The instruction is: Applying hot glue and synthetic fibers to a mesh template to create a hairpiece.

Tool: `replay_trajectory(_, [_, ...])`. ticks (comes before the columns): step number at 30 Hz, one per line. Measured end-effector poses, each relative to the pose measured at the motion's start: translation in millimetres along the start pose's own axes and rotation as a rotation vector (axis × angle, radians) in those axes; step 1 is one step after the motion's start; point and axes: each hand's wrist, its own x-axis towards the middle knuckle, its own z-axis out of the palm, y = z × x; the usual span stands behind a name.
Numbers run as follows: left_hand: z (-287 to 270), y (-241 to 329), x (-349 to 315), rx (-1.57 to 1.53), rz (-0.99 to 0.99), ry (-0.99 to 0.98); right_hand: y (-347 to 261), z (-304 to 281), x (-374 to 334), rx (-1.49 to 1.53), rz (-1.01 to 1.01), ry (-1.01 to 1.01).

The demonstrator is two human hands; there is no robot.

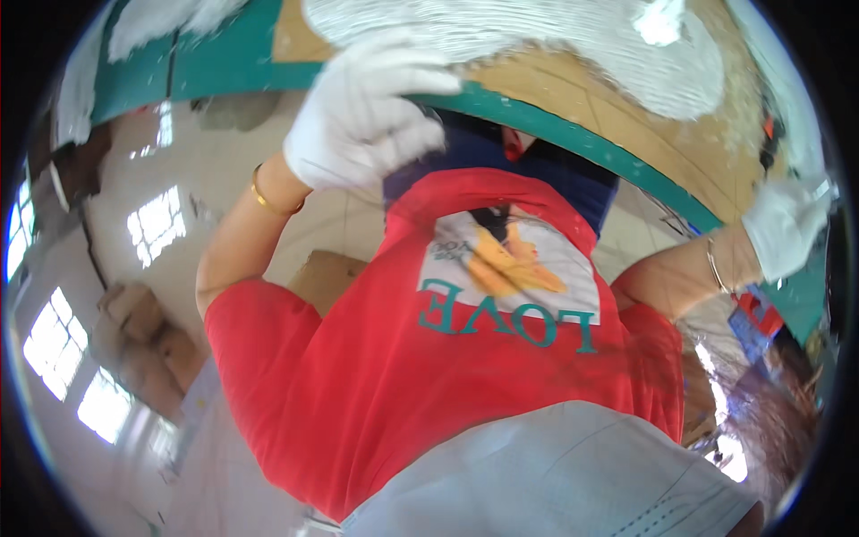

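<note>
So, biggest first: the short-sleeved red T-shirt with a printed front (pixel 358 394) fills the middle, with a pleated light-blue face mask (pixel 537 474) down at 6 o'clock. The green worktable with a curved-looking edge (pixel 224 67) runs from about 10 o'clock over to 3. On it, from 12 to 2, there's a flat tan board, maybe cardboard (pixel 662 143).

The main thing is the broad white ribbed piece with a rounded end (pixel 537 36), lying on that board from 12 to 1 o'clock, cut off by the top of the view. Material's hard to call. My guess is something light, soft and floppy, fuzzy rather than slippery, more likely to stretch or shed than snap. I'd take it by the near edge, fingers flat underneath, instead of pinching the ridges.

Hands: the left hand in a white glove (pixel 365 121) is at 11 o'clock, over the table edge just beside the white piece. Fingers loosely spread and a bit curled, nothing visible in them; can't tell if it's touching anything. The right hand in a white glove (pixel 787 228) is out at 3, fingers bent in, a pale shiny bit by the tips. Blurry there, so no idea whether it's gripping.

Smallest: a slim black-and-orange tool (pixel 768 139) at 2 o'clock, near the right hand.
</note>
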Motion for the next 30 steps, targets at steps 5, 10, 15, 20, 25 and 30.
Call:
replay_trajectory(5, [83,-22,79,0.286,-0.012,0.561,23,7,-5,0.179,0.046,-0.085])
replay_trajectory(10, [111,46,151,0.308,-0.264,0.133,12,-11,-12,0.164,-0.041,-0.145])
replay_trajectory(15, [104,79,151,-0.298,-0.26,0.257,19,13,-19,0.47,0.257,-0.24])
replay_trajectory(20, [115,90,153,-1.903,-0.214,0.531,40,8,-29,0.26,0.231,-0.194])
replay_trajectory(25, [65,87,120,-1.042,-0.589,0.986,84,47,-58,-0.081,0.027,-0.128])
replay_trajectory(30, [47,67,70,-0.628,-0.869,1.244,100,34,-62,-0.621,-0.084,0.073])
